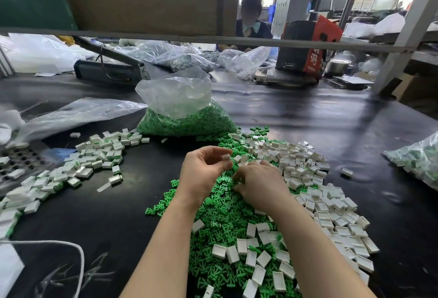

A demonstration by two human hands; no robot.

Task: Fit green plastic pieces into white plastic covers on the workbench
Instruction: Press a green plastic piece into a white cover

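— Left hand (203, 169)?
— Raised over the green pile, fingers (219, 153) pinching one white cover (225, 157).
— Right hand (258, 182)?
— Palm down on the green pieces (213, 212), fingers curled into the heap; gripping a piece or not, cannot tell.
— Loose covers (331, 203)?
— Heaped to the right of the green pile, more scattered across its near part.
— Left side of the bench (118, 203)?
— Covered by a long spread of fitted covers (71, 169), green showing in many.
— Farther back?
— Clear bag (184, 113) full of green pieces, just beyond the piles. Another bag (417, 158) of white and green parts at the right edge.
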